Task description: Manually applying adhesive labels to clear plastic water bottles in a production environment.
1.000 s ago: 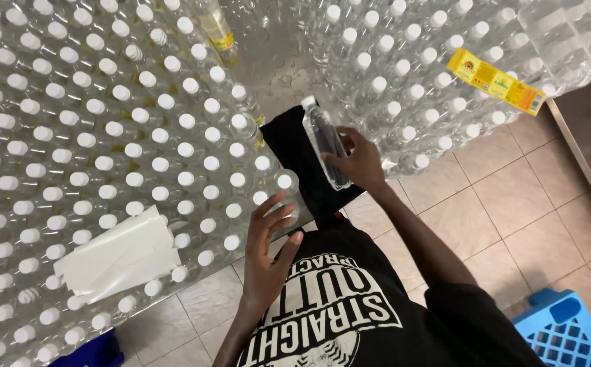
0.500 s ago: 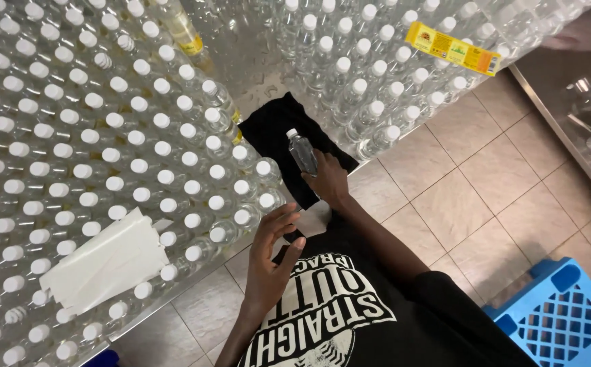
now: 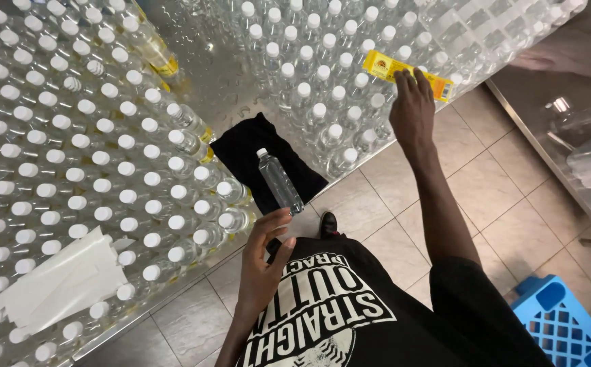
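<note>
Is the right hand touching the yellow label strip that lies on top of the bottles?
Touching. In the head view, the fingers of the right hand rest on the yellow label strip, overlapping its edge with no gap visible.

desk (image 3: 231,88): bare metal, shiny, wet-looking droplets; clear glossy plastic bottle (image 3: 280,181) lying on matt black cloth (image 3: 241,146), white smooth plastic cap; massed standing bottles (image 3: 71,156) same clear plastic, white caps; yellow label strip (image 3: 384,68) glossy printed paper or film, can't tell which, under right hand (image 3: 412,109) fingertips; white sheet (image 3: 61,282) thin, paper or plastic, slightly creased, matt; floor tiles (image 3: 486,190) beige, smooth, low sheen; blue crate (image 3: 567,326) moulded plastic lattice; shirt (image 3: 350,319) matt black cloth, white print
</note>
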